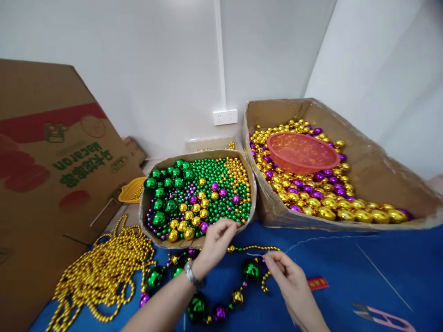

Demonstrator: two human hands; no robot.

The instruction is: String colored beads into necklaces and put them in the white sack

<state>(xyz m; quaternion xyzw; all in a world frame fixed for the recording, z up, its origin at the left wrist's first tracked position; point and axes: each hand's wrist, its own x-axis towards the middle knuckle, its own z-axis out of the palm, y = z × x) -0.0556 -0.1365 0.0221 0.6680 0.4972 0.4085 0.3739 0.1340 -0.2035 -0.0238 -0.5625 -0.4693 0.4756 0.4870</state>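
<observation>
My left hand (216, 244) reaches to the front rim of a cardboard box (152, 230) full of green, gold and purple beads, its fingertips pinched together at the rim; what they hold is too small to name. My right hand (285, 272) pinches a thin white thread (321, 238) that runs off to the right over the blue cloth. Between my hands lies a partly strung necklace (242, 276) of large green, gold and purple balls and small gold beads.
A bigger box (367, 152) at the right holds gold and purple balls and an orange plastic basket (301, 152). A pile of gold bead strings (104, 272) lies at the left by a large cardboard carton (44, 184). Pink snips (380, 316) and a red tag (317, 282) lie at the lower right.
</observation>
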